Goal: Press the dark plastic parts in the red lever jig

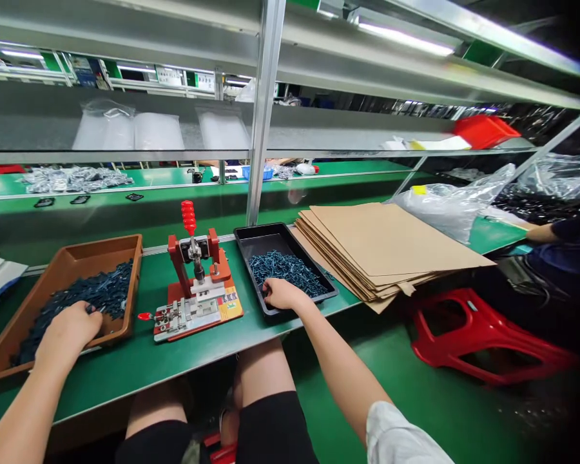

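Observation:
My left hand (70, 330) is over the near side of a brown tray (72, 248) with a heap of small dark blue plastic parts (84, 290). Its thumb and fingers are closed at the tips; what lies between them is too small to make out. My right hand (286, 294) reaches into a black tray (258, 238) with thin, dark blue pieces (290, 270). Its fingers are bent down together at the tray's left side, and their tips are partly hidden. Between the trays stands a red toggle-clamp press fixture (193, 283) with a raised red handle (188, 218), touched by neither hand.
Brown cardboard sheets (381, 241) are stacked right of the black tray. A metal post (263, 116) rises behind the bench, carrying a shelf with clear plastic bags (159, 132). On the floor at right is a red stool (483, 338), near another person's arm (541, 233).

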{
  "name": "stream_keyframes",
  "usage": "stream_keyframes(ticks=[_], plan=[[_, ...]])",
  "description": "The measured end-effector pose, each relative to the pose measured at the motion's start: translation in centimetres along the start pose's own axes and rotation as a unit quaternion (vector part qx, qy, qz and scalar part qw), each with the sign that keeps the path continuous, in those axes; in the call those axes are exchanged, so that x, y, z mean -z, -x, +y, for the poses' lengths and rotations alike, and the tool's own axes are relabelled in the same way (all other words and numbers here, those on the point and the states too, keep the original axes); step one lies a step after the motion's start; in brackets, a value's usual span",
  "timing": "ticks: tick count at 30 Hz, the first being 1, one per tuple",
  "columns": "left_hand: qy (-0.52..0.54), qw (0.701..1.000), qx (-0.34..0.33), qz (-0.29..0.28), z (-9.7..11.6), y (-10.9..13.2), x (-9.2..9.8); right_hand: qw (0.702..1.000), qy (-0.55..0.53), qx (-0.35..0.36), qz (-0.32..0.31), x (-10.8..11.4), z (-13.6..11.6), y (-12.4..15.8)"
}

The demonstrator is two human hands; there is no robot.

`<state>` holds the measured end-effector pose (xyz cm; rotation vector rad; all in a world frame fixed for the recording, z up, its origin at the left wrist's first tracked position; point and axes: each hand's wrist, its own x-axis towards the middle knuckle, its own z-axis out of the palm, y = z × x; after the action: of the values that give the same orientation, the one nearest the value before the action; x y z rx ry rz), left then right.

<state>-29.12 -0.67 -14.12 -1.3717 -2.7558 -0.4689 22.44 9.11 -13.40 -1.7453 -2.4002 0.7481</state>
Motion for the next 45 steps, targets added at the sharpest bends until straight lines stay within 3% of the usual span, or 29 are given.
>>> stream_keyframes(ticks=[3,9,13,17,21,25,27,31,33,35,38,40,45], plan=[[-0.047,0.996,0.025,-0.068,-0.5,-0.3,0.0,1.000,0.008,-0.004,0.010,0.0,0.0,-0.5],[-0.040,0.995,0.011,-0.087,-1.3,-1.2,-0.8,1.000,0.005,0.005,-0.002,0.2,-0.2,-1.5],[-0.041,0.995,0.029,-0.080,0.1,0.5,0.6,0.999,-0.005,0.029,0.036,0.6,-0.2,-0.8],[0.047,0.998,0.023,0.027,1.4,2.9,2.0,0.979,-0.122,0.119,0.110,0.9,-0.2,0.2],[0.181,0.965,0.026,0.186,2.0,5.5,2.6,0.934,-0.262,0.189,0.154,0.6,-0.7,1.6],[0.266,0.913,-0.095,0.295,4.3,9.3,3.7,0.887,-0.344,0.215,0.220,-0.6,-2.7,3.8],[0.304,0.901,-0.167,0.261,6.5,11.3,3.8,0.879,-0.356,0.229,0.221,-1.8,-4.2,4.9],[0.295,0.915,-0.273,0.026,11.2,13.2,1.6,0.901,-0.316,0.258,0.147,-6.1,-7.0,5.5],[0.244,0.916,-0.312,-0.056,13.0,13.3,-0.1,0.909,-0.294,0.270,0.119,-8.3,-7.7,4.7],[0.193,0.920,-0.332,-0.078,14.4,13.2,-1.5,0.908,-0.296,0.263,0.139,-10.0,-7.9,3.7],[0.147,0.933,-0.324,-0.043,16.1,13.1,-2.8,0.893,-0.329,0.232,0.202,-11.2,-7.6,2.4],[0.123,0.939,-0.318,-0.040,17.2,13.1,-3.1,0.886,-0.346,0.216,0.219,-11.4,-7.4,2.2],[0.065,0.937,-0.329,-0.100,18.7,13.2,-2.9,0.881,-0.364,0.202,0.224,-11.4,-7.3,2.7]])
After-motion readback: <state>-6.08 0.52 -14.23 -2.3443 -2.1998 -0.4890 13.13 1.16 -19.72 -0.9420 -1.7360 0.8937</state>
